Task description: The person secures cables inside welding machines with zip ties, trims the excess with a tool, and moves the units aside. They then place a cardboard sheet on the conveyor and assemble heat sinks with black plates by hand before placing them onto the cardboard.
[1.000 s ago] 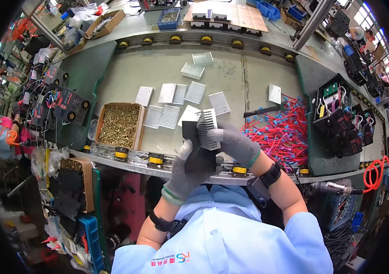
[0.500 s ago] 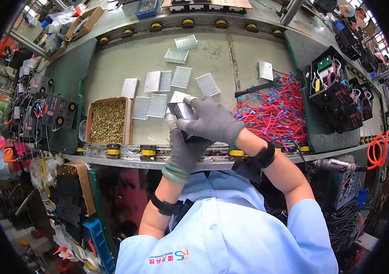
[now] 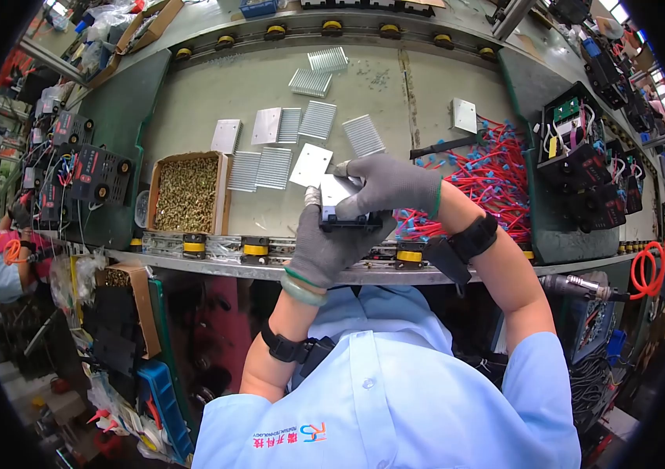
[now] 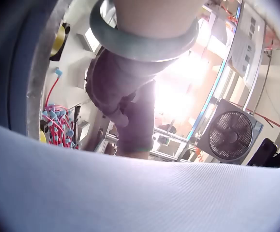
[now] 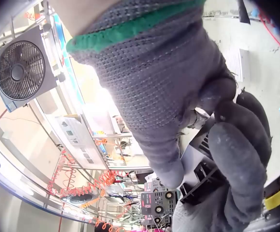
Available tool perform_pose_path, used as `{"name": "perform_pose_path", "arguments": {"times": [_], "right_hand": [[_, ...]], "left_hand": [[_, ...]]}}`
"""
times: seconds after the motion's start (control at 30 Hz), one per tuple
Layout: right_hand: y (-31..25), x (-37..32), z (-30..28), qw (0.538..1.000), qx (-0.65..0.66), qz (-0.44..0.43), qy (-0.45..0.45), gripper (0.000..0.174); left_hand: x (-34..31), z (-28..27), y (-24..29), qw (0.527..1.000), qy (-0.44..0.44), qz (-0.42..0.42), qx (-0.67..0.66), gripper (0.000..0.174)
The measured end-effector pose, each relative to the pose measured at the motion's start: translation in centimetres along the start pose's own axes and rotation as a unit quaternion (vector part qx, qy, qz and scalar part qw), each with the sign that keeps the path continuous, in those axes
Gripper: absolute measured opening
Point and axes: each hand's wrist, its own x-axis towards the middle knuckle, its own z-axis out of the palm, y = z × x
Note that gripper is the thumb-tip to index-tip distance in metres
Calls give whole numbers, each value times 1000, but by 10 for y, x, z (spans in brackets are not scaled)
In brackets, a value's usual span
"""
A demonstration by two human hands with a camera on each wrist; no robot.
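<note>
Both hands wear grey work gloves and meet over the table's near edge. My left hand holds a black plastic housing from below, thumb along its left side. Set in the housing is a silver heat sink, flat face up in the head view. My right hand grips the pair from the right, with thumb and fingers on the heat sink and housing. In the right wrist view, black slotted walls show between the fingers. Just beyond the hands lies a loose heat sink, flat side up.
Several finned heat sinks lie across the table. A box of brass-coloured fasteners stands left, red wires with blue connectors heap at right. Black devices line the left side. A power screwdriver sits by the right edge.
The heat sink was held fins outward against the black housing; it now sits in the housing, flat face up. The right hand has moved over it, and both hands turned the pair.
</note>
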Motion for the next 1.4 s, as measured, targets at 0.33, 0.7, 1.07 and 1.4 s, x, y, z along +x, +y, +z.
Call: {"name": "perform_pose_path", "arguments": {"times": [0.33,0.7,1.07,1.4], "right_hand": [[8,-1,-2,997,77,25,-13,74],[12,-3,0,997,57,45,-25,71],[20,-6,8,994,102,3,36,73],[23,-9,11,993,108,39,-5,75]], "left_hand": [[7,0,-4,999,-43,-3,17,52],[6,2,-8,999,-38,-3,25,46],[6,7,-7,997,-24,-12,68,45],[9,1,-18,992,-3,10,123,45]]}}
